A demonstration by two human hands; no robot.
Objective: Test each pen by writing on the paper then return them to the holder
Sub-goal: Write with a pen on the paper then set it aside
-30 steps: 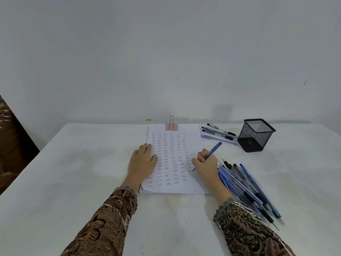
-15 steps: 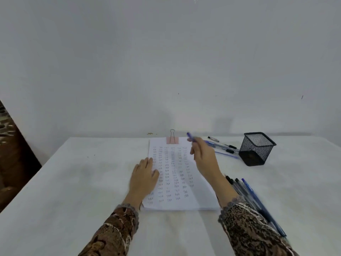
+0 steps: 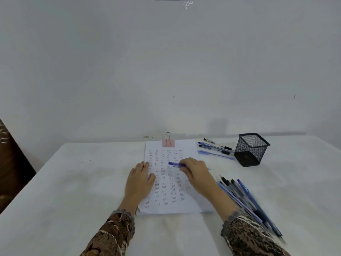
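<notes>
Left hand [image 3: 141, 179] lies flat, fingers straight and together, palm down on the left edge of the paper [image 3: 186, 145]. Likely there to pin the sheet so it does not slide under writing; a pink binder clip [image 3: 168, 143] at the top edge holds the sheets together but does not anchor them to the table [image 3: 83, 182].

Right hand [image 3: 195, 172] curls round a blue pen [image 3: 174, 164], pinched in the fingers above the middle of the page. The pen lies almost level and points left, not tilted as for writing. A thin end shows past the far side of the hand; cannot tell which end is the tip, nor whether it touches the sheet. My read: the pen is being turned into a writing grip, stroke not yet started.

The paper carries rows of the same short word over most of its surface, with gaps low on the right. Many pens tested already, I judge.

The holder [image 3: 251, 149], black mesh, stands well to the right beyond the page; no pens stick up out of it. A few pens [image 3: 215, 149] lie flat just to its left. A large pile of pens [image 3: 249, 200] lies beside the right forearm, within easy reach of the writing hand. Which lot is tested I cannot tell.

Next move calls for the tip down onto a blank patch while the left palm bears down
</notes>
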